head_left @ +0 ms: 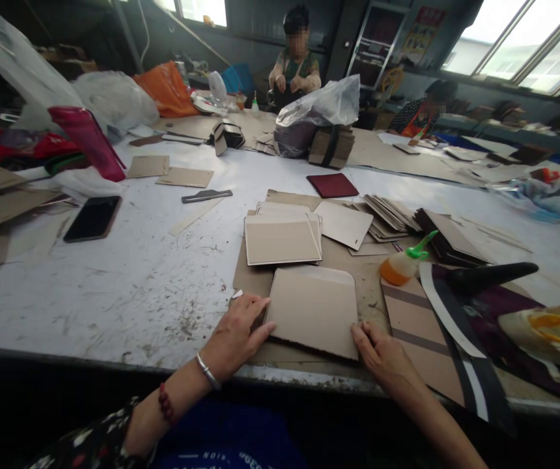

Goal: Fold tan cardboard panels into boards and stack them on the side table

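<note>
A flat brown cardboard piece (313,309) lies on a larger cardboard sheet (251,277) at the near table edge. My left hand (236,335) rests flat against its left edge, fingers stretched out. My right hand (382,355) touches its lower right corner, fingers lightly curled against the board. Just beyond it sits a stack of similar cardboard pieces (282,238). A glue bottle (404,260) with a green nozzle lies on its side to the right.
A black phone (93,218) lies at left on the white table (138,286). More cardboard stacks (392,218), a dark red cover (333,185) and a metal ruler (206,195) lie farther back. A person (295,62) sits at the far side behind a plastic bag (322,104).
</note>
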The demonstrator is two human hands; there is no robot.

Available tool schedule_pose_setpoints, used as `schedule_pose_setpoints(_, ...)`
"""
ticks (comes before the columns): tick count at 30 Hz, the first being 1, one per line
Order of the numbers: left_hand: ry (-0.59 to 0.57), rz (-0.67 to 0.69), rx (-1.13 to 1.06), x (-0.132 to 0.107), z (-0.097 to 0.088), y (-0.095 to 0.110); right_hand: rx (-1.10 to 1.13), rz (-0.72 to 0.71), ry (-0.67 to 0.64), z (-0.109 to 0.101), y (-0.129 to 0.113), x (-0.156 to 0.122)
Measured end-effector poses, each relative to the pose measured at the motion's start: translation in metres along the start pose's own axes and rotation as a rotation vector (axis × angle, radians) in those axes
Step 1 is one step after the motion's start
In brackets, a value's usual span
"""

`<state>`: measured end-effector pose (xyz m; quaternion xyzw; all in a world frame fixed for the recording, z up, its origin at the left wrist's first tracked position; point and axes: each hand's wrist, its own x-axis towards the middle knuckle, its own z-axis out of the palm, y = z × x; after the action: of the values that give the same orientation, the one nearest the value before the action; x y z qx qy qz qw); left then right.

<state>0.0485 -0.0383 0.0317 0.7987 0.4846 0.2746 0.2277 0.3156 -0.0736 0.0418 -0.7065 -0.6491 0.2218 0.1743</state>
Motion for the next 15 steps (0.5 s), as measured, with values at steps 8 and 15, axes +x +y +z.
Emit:
schedule_pose_setpoints(8,-0.063,-0.038,-0.041,0.0038,0.0014,-0.0017,0.019,0.019,-0.019,0.0042,0.0036,0.0015)
schedule_pose_setpoints(15,-0.042,-0.029,-0.053,0.0078,0.0041,-0.005,-0.017,0.058,0.013,0.0056,-0.0026,0.002)
